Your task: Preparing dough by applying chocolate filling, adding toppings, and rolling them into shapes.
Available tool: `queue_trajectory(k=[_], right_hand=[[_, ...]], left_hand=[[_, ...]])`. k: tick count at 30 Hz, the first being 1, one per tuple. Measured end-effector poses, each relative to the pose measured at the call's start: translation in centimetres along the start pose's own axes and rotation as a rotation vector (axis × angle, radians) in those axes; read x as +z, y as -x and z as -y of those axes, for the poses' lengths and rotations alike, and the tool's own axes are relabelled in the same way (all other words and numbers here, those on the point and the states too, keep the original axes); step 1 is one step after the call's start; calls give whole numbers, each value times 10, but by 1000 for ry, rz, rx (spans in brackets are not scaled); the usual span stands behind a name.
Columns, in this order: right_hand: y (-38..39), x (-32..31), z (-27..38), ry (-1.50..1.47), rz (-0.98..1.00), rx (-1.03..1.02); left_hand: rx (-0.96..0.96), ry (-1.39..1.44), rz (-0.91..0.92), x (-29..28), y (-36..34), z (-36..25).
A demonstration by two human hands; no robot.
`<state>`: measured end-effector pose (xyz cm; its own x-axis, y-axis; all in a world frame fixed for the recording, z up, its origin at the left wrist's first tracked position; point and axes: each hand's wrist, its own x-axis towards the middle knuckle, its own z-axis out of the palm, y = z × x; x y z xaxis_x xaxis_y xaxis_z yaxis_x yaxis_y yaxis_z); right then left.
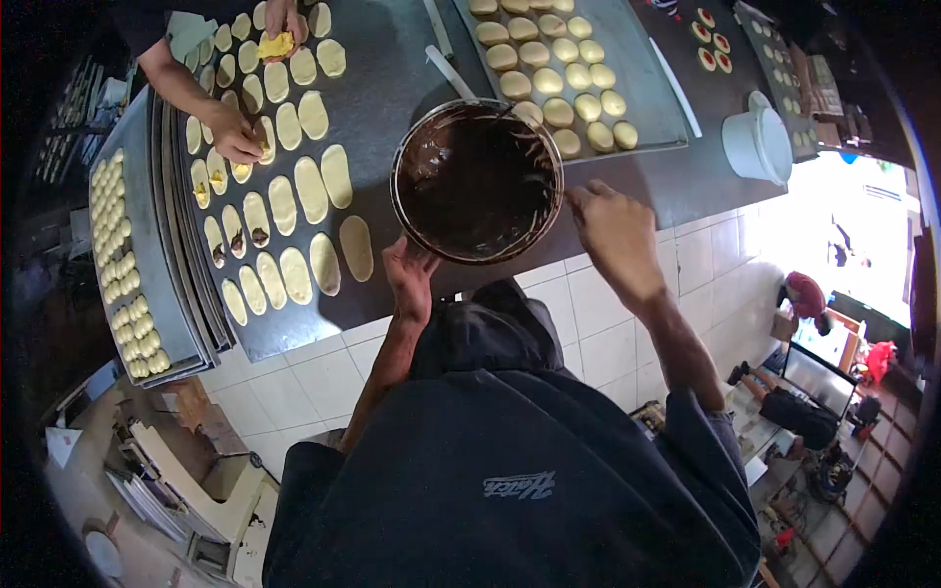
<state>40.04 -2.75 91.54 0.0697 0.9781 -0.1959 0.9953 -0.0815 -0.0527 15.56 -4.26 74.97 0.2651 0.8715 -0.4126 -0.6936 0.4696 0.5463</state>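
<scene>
A round bowl of dark chocolate paste is tilted at the table's near edge, its inner wall smeared with brown. My left hand grips its lower left side, the fingertips partly hidden by it. At the right rim, my right hand is closed on the bowl's edge. Left of the bowl, flat oval dough pieces lie in rows on the dark table. A few near ones carry small dabs of chocolate, others bits of yellow filling.
A co-worker's hand touches a dough piece; their other hand holds a yellow lump. A tray of round buns stands behind the bowl, a white bucket at right. Another tray of dough balls is far left.
</scene>
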Motion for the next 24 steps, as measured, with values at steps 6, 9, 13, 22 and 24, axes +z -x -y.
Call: queue_trajectory(k=[6, 9, 13, 22, 24], right_hand=[[-21, 4, 17, 52, 225, -204], [-34, 13, 23, -20, 432, -355], [-45, 18, 32, -106, 389, -342], [-54, -30, 17, -591, 698, -212], [-39, -30, 9, -615, 627, -162]], left_hand=[[126, -130, -3, -55, -42, -27], [195, -273, -73, -43, -74, -59], [-25, 104, 361, -109, -88, -54], [-7, -89, -119, -50, 17, -8], [-19, -42, -132, -45, 14, -12]])
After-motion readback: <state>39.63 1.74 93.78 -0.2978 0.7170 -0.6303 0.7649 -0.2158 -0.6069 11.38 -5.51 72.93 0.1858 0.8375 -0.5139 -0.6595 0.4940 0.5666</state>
